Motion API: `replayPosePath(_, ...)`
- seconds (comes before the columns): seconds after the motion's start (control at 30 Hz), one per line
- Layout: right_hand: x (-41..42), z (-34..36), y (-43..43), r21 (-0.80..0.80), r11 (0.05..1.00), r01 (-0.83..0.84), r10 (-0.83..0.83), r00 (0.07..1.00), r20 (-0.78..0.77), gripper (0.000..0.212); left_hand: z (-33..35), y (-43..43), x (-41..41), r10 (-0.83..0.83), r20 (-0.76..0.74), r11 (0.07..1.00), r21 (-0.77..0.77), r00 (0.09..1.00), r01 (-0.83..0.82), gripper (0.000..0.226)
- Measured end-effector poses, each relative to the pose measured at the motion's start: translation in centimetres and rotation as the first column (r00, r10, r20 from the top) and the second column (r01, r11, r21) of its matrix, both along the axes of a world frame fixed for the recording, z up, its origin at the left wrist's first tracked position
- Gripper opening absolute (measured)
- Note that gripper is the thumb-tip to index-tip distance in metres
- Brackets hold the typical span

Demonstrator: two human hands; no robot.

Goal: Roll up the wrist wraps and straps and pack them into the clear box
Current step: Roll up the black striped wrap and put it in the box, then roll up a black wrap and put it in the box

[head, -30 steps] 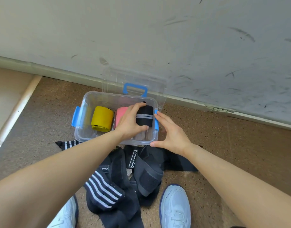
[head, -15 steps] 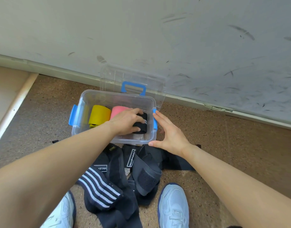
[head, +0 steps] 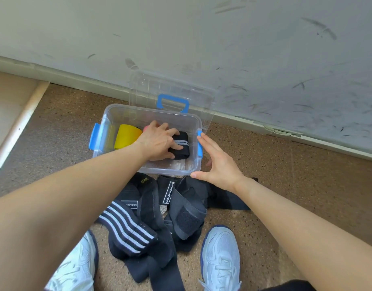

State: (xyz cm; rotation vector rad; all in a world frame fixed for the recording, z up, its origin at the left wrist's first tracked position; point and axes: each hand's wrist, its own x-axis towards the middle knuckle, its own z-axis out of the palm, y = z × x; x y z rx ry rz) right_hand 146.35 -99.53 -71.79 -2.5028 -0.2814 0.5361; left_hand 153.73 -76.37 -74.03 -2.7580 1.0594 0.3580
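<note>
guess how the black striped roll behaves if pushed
Probably soft and light: the black striped roll is wound fabric, so it should squash rather than slide. Lying on its side, it may roll or unwind unless wedged against the clear box wall.

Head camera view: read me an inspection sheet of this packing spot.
Surface: speckled brown floor.
Job's things: clear box, open, holding yellow roll, pink roll and black roll; loose black wraps heaped in front.
Clutter: nothing seen.
Hands: left hand grips the black roll inside the box; right hand open, at the box's right side.
Cables: nothing seen.
Surroundings: scuffed wall, box lid leaning on it; white shoes.
</note>
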Motion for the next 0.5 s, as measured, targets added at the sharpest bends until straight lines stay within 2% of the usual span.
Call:
replayPosePath(0.23, 0.0, 0.1, -0.1, 0.005, 1.0, 0.007, -0.007, 1.0, -0.019, 0.112, -0.9, -0.7, 0.0, 0.109, 0.019, 0.994, -0.02, 0.994, -0.109, 0.044)
replayPosePath(0.3, 0.0, 0.1, -0.2, 0.005, 1.0, -0.002, 0.002, 1.0, -0.019, 0.112, -0.9, -0.7, 0.1, 0.13, -0.026, 0.99, -0.053, 0.991, -0.132, 0.044)
replayPosePath(0.43, -0.1, 0.2, -0.2, 0.016, 1.0, -0.018, 0.018, 1.0, -0.012, 0.113, 0.7, 0.4, 0.0, 0.131, -0.18, 0.965, -0.204, 0.975, -0.167, 0.038)
replayPosePath(0.5, -0.3, 0.4, -0.1, -0.002, 1.0, 0.005, -0.005, 1.0, -0.005, 0.114, 1.9, 1.2, -0.9, 0.13, -0.182, 0.923, -0.337, 0.975, -0.186, 0.029)
